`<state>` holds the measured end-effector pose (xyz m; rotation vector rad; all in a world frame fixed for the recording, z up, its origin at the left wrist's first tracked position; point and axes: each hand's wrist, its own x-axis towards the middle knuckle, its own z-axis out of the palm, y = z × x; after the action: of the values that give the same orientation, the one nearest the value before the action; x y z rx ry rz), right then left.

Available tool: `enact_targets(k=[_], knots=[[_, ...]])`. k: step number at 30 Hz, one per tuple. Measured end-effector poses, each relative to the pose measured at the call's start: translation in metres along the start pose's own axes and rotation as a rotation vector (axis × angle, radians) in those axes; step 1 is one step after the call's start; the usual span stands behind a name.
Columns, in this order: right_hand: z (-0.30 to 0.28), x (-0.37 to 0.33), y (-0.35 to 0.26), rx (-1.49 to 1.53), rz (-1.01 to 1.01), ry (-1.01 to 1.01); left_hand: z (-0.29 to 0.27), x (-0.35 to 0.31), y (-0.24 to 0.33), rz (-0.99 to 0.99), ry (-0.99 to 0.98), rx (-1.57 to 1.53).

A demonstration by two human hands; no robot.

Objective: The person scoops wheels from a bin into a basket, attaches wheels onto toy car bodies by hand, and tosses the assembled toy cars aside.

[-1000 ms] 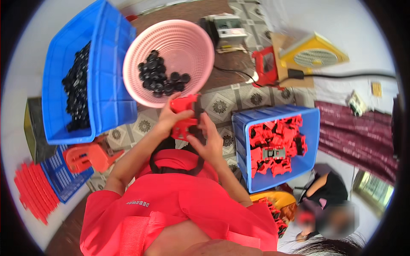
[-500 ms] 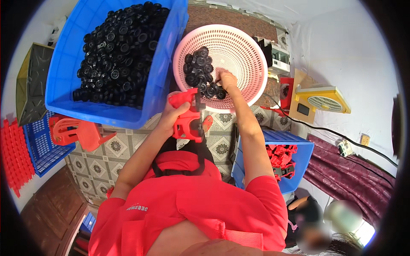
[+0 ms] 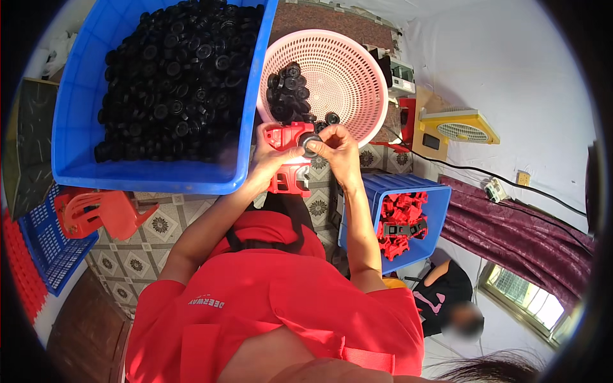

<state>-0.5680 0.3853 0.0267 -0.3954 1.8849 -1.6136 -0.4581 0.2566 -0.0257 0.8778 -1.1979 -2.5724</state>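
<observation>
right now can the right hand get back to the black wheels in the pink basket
Probably yes. The right hand sits just below the rim of the pink basket, and the black wheels lie heaped inside its near left side with nothing over them. It pinches one wheel against the red part, though, so its fingers are occupied.

Two hands work at the centre: one left hand [image 3: 271,156] and one right hand [image 3: 338,148]. Between them sits one red plastic part [image 3: 288,159] and one black wheel [image 3: 311,142]. There are two blue bins: one big blue bin [image 3: 153,175] at ten o'clock, its black wheels [image 3: 172,76] too many to count, and one small blue bin [image 3: 434,210] at three o'clock, with red parts [image 3: 399,223] heaped beyond counting. One pink basket [image 3: 351,70] at twelve o'clock holds roughly a dozen or more wheels. One red stool [image 3: 102,214] lies at nine o'clock.
</observation>
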Motion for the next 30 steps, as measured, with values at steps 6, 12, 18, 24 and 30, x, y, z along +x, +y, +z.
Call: enact_targets(k=[6, 12, 18, 24, 30], knots=[[-0.004, 0.004, 0.006, 0.063, 0.162, -0.184, -0.004, -0.001, 0.008, -0.073, -0.076, -0.041], [-0.013, 0.015, 0.014, 0.001, 0.114, -0.441, -0.010, -0.006, -0.006, 0.037, -0.141, -0.058], [-0.029, 0.121, 0.066, -0.009, 0.137, -0.737, 0.003, -0.007, -0.021, -0.066, 0.212, -0.068], [-0.015, 0.243, 0.164, -0.962, -0.565, -0.164, 0.034, 0.009, -0.013, 0.016, 0.365, -0.159], [-0.025, 0.228, 0.154, -0.950, -0.354, -0.130, 0.051, 0.033, 0.002, 0.136, 0.490, -0.312]])
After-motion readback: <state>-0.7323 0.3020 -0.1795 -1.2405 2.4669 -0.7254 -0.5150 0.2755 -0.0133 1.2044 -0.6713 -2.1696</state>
